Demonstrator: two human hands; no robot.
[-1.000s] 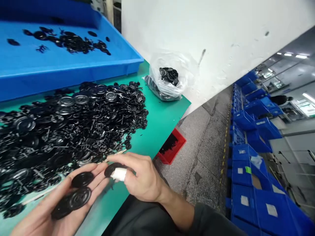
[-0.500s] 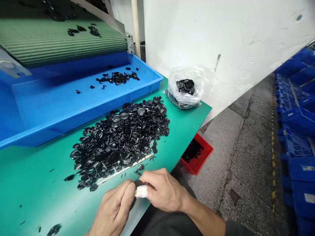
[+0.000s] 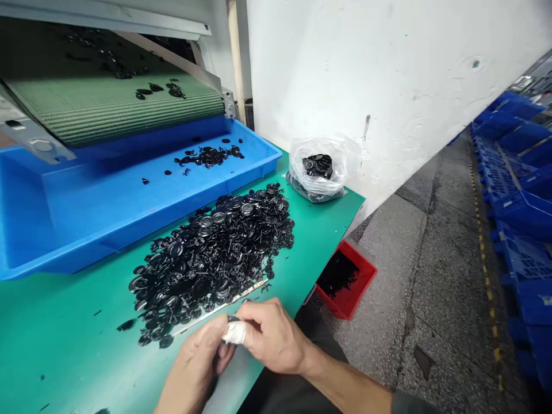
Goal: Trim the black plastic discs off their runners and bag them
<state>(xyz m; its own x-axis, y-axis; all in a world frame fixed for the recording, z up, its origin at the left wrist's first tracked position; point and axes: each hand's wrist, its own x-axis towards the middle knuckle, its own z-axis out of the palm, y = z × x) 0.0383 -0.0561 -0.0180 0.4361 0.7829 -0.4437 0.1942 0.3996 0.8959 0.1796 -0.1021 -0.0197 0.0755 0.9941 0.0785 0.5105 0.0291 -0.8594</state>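
Note:
My left hand [image 3: 196,359] and my right hand [image 3: 276,339] meet above the near edge of the green table, fingers closed on a small black plastic part [image 3: 233,318]. Only a sliver of that part shows between the fingertips, so its shape is hidden. White tape [image 3: 235,333] wraps my right thumb. Just beyond the hands lies a heap of black plastic parts [image 3: 215,247], with round discs and thin stick-like pieces mixed together. A pale thin strip [image 3: 222,307] runs along the heap's near side.
A green conveyor belt [image 3: 116,103] slopes toward a blue tray [image 3: 142,210] holding scattered black pieces. An open plastic bag [image 3: 317,183] of black discs stands at the table's [image 3: 64,322] far right corner. Below sits a red bin [image 3: 351,296]; blue crates [image 3: 528,282] line the right.
The view has tilted up slightly. Both hands stay together with the black part between them; the left fingers have shifted, and more of their tips show under the taped thumb.

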